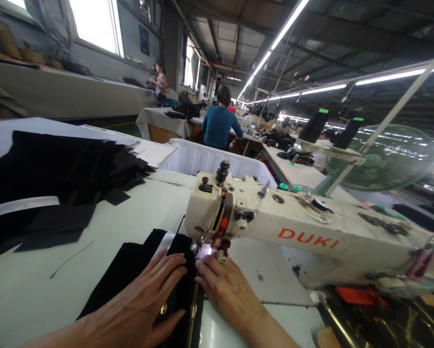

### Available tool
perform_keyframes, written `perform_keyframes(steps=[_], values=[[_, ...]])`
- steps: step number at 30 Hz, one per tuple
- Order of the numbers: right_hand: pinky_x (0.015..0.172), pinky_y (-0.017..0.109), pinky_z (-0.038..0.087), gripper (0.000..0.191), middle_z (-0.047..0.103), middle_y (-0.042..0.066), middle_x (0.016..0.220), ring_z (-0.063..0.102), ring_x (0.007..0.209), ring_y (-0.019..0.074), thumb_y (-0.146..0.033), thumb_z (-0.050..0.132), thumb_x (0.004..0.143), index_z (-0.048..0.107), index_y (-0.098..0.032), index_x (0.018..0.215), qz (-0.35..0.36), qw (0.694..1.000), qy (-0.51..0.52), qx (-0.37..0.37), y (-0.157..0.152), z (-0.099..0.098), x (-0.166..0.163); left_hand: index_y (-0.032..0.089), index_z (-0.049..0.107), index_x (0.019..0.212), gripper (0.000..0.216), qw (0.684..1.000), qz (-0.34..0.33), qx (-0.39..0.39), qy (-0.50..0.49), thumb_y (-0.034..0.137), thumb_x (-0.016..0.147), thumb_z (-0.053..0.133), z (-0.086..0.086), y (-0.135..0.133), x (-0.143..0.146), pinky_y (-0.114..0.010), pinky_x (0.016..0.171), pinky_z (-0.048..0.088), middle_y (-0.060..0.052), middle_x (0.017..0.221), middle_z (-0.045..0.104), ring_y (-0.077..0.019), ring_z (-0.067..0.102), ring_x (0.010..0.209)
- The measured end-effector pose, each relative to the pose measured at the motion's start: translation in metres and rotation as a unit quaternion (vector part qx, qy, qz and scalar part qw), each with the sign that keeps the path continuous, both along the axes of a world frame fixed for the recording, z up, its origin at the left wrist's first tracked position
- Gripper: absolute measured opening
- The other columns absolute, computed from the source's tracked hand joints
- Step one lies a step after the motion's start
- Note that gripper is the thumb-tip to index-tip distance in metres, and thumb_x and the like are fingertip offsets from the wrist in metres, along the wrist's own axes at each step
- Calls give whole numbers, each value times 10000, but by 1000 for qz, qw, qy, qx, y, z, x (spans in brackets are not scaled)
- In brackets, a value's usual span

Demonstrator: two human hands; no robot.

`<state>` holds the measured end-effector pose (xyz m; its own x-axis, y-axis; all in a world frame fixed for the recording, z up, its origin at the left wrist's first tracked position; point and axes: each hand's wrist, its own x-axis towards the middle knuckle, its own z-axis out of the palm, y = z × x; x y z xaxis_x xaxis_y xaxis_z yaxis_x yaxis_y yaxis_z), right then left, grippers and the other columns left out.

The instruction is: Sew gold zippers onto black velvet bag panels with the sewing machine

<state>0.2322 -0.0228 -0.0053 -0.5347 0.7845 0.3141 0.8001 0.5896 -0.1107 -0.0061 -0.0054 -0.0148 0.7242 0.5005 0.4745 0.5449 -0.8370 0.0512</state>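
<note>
My left hand (pixel 140 304) lies flat with fingers spread on a black fabric piece (pixel 129 268) that runs under the head of a white sewing machine (pixel 311 232) marked DUKI. My right hand (pixel 227 290) rests flat beside it, fingertips close to the presser foot and needle (pixel 202 249). A gold zipper or trim (pixel 193 309) shows along the fabric edge between the two hands. Neither hand grips anything.
A stack of black cut pieces (pixel 57 179) lies at the left of the table. A white bin (pixel 209 159) stands behind the machine. A green fan (pixel 383 159) is at right. A person in a blue top (pixel 218 123) sits ahead at another table.
</note>
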Motion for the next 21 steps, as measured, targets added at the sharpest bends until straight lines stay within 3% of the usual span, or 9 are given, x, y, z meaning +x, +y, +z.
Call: perform_keyframes(steps=[3,6,15,21], values=[[1010,426,514,342,662,100,1257,611,1164,267,-233,618,962,573,-166,1295,-20,1000,-8,18,-1,-6,-2,213,477,1440,609,999,-2,-47,4,431,893,634,-1,2,-1,-457,1097,466,-115,1458,526,-352,517,1319],[1016,452,512,349,655,113,1273,601,1184,281,-220,601,968,569,-154,1310,-33,999,-15,35,-2,-12,-3,225,411,1494,673,997,-27,-68,0,403,890,649,2,5,0,-473,1106,452,-109,1465,525,-341,518,1322],[968,455,554,349,632,122,1310,627,1127,297,-228,609,954,594,-166,1297,-42,999,-12,4,-4,-2,-3,216,80,1601,906,999,-34,-13,30,363,897,632,7,7,1,-518,1031,502,-132,1475,507,-347,534,1306],[983,463,547,362,625,117,1325,616,1145,301,-232,598,958,591,-167,1314,-40,999,3,-12,-4,-3,-4,208,95,1599,928,999,-22,-10,25,366,868,644,6,6,5,-459,983,564,-127,1460,526,-343,521,1319]])
